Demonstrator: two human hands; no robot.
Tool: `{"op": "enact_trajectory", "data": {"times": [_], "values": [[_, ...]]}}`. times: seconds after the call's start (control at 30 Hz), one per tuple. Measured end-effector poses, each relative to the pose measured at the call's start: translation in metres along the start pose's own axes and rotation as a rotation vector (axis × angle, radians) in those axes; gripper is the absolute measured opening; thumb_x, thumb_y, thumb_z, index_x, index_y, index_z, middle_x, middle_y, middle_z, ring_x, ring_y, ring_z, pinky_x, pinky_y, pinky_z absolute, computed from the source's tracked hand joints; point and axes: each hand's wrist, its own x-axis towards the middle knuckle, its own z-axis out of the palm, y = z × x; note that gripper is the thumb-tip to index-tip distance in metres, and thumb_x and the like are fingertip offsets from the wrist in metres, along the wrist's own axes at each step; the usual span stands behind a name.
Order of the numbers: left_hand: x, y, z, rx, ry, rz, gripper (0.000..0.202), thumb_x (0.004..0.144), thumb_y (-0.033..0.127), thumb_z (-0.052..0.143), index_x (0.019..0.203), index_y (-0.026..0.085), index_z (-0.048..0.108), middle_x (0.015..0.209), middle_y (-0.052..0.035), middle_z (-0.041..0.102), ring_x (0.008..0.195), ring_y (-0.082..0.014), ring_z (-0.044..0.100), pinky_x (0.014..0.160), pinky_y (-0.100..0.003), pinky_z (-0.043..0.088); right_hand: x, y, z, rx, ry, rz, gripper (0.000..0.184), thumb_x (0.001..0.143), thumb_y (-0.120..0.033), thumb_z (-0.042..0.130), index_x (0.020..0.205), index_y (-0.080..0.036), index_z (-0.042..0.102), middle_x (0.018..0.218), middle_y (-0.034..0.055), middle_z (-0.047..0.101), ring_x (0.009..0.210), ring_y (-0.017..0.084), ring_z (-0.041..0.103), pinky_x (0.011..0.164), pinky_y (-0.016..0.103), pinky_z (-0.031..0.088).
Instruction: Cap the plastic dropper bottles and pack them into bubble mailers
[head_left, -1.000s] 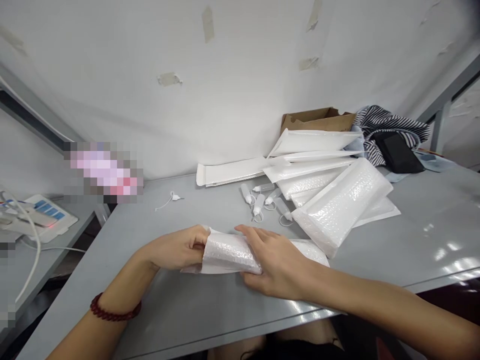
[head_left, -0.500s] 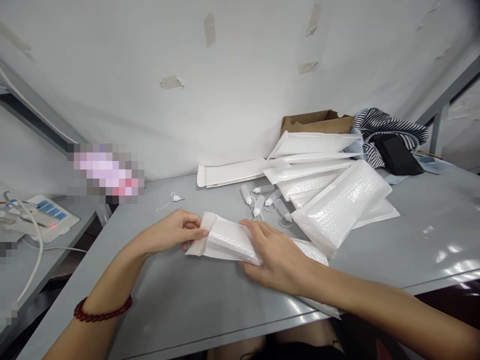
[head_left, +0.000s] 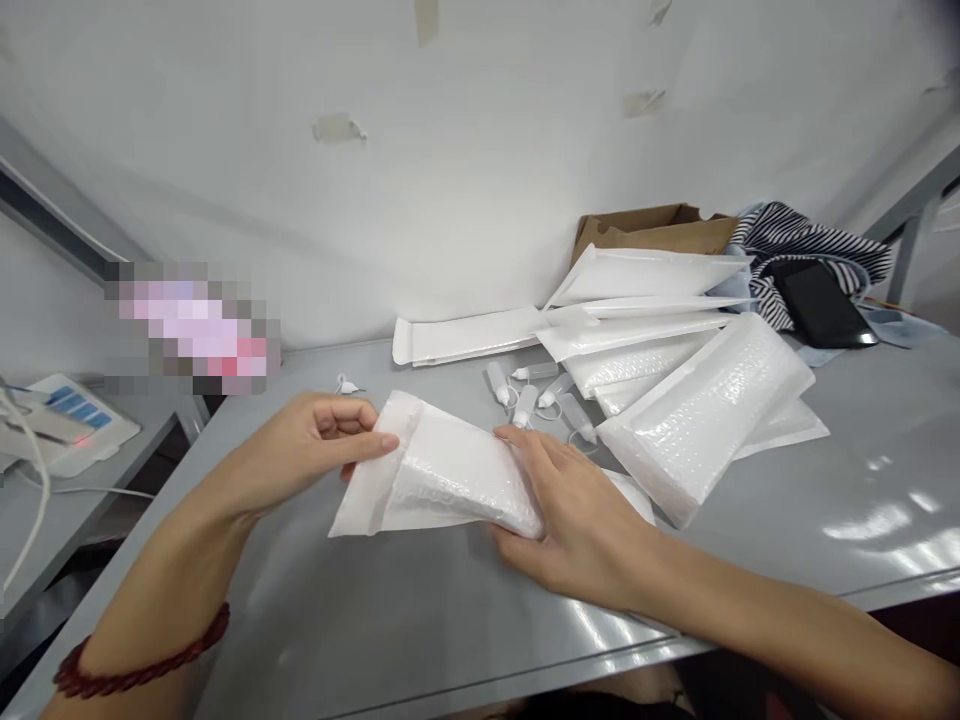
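A white bubble mailer (head_left: 450, 470) is held above the front of the grey table, its flap end to the left. My left hand (head_left: 330, 435) pinches the flap between thumb and fingers. Around the other end, my right hand (head_left: 559, 500) is wrapped, with the thumb below and fingers on top. Another white mailer (head_left: 630, 490) lies partly hidden under my right hand and forearm. Just beyond the held mailer, several small clear squeeze bottles (head_left: 525, 402) with white caps lie on the table. A small white cap (head_left: 349, 385) lies behind my left hand.
Several white bubble mailers (head_left: 712, 410) are piled at the right, with flat mailers (head_left: 472, 335) along the wall. Behind them stand a cardboard box (head_left: 652, 235), striped cloth (head_left: 817, 240) and a black phone-like object (head_left: 821, 305). A white device with cables (head_left: 75, 420) sits on the left shelf.
The held mailer has come nearer and turned, showing more of its flap. My left hand has moved left with the flap. The camera view has shifted slightly.
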Motion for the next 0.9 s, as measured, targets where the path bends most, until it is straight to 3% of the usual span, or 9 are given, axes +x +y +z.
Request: {"op": "enact_trajectory", "data": {"times": [0.1, 0.13, 0.17, 0.27, 0.33, 0.47, 0.67, 0.9], "values": [[-0.002, 0.000, 0.006, 0.237, 0.325, -0.024, 0.026, 0.073, 0.045, 0.064, 0.067, 0.020, 0.060, 0.064, 0.0019, 0.060, 0.060, -0.0132, 0.051, 0.054, -0.022, 0.038, 0.002, 0.003, 0.003, -0.047, -0.051, 0.061, 0.050, 0.072, -0.028, 0.052, 0.118, -0.011, 0.044, 0.103, 0.0139, 0.059, 0.093, 0.029, 0.054, 0.078, 0.044, 0.043], [-0.003, 0.001, 0.009, 0.255, 0.352, -0.030, 0.023, 0.072, 0.044, 0.063, 0.071, 0.021, 0.064, 0.069, 0.0015, 0.063, 0.063, -0.0142, 0.054, 0.057, -0.023, 0.040, 0.002, 0.004, 0.004, -0.043, -0.074, 0.069, 0.050, 0.072, -0.028, 0.051, 0.118, -0.011, 0.044, 0.101, 0.0135, 0.060, 0.092, 0.028, 0.055, 0.076, 0.043, 0.043], [-0.003, 0.001, 0.013, 0.225, 0.292, -0.031, 0.020, 0.073, 0.042, 0.062, 0.076, 0.022, 0.066, 0.073, 0.0014, 0.065, 0.066, -0.0154, 0.056, 0.059, -0.023, 0.041, 0.003, 0.005, 0.005, -0.033, -0.092, 0.068, 0.050, 0.071, -0.027, 0.051, 0.118, -0.011, 0.044, 0.100, 0.0128, 0.060, 0.090, 0.028, 0.056, 0.075, 0.041, 0.044], [-0.002, 0.003, 0.023, 0.026, -0.174, 0.040, 0.019, 0.078, 0.033, 0.054, 0.086, 0.025, 0.069, 0.079, 0.0026, 0.065, 0.074, -0.0167, 0.058, 0.062, -0.022, 0.044, 0.003, 0.005, 0.006, 0.002, -0.107, 0.031, 0.052, 0.071, -0.027, 0.051, 0.120, -0.012, 0.043, 0.099, 0.0107, 0.061, 0.086, 0.025, 0.057, 0.071, 0.037, 0.044], [-0.001, 0.005, 0.029, -0.023, -0.416, 0.131, 0.020, 0.079, 0.025, 0.048, 0.081, 0.023, 0.067, 0.074, 0.0027, 0.060, 0.069, -0.0143, 0.054, 0.059, -0.021, 0.043, 0.002, 0.004, 0.005, 0.011, -0.108, 0.008, 0.055, 0.070, -0.027, 0.052, 0.122, -0.013, 0.042, 0.099, 0.0104, 0.062, 0.083, 0.024, 0.058, 0.068, 0.035, 0.043], [0.000, 0.008, 0.044, -0.036, -0.723, 0.175, 0.010, 0.070, 0.017, 0.043, 0.067, 0.018, 0.052, 0.063, 0.0029, 0.045, 0.054, -0.0101, 0.040, 0.049, -0.020, 0.035, 0.002, 0.001, 0.002, 0.033, -0.213, -0.042, 0.057, 0.067, -0.026, 0.053, 0.122, -0.015, 0.042, 0.092, 0.0078, 0.063, 0.076, 0.023, 0.058, 0.060, 0.030, 0.039], [-0.002, 0.006, 0.059, -0.021, -0.552, 0.118, 0.003, 0.069, 0.017, 0.043, 0.066, 0.018, 0.044, 0.067, 0.0022, 0.042, 0.059, -0.0105, 0.036, 0.050, -0.021, 0.031, 0.003, 0.000, 0.000, -0.014, -0.243, -0.079, 0.051, 0.067, -0.030, 0.055, 0.115, -0.018, 0.045, 0.092, 0.0062, 0.062, 0.074, 0.021, 0.056, 0.056, 0.029, 0.034], [-0.003, 0.012, 0.068, -0.092, -0.462, 0.249, 0.015, 0.068, 0.011, 0.042, 0.054, 0.016, 0.041, 0.058, 0.0038, 0.039, 0.054, -0.0075, 0.033, 0.049, -0.020, 0.030, 0.002, 0.001, -0.001, -0.032, -0.231, -0.093, 0.050, 0.070, -0.029, 0.053, 0.117, -0.017, 0.043, 0.096, 0.0082, 0.061, 0.080, 0.022, 0.056, 0.060, 0.030, 0.037]]}}
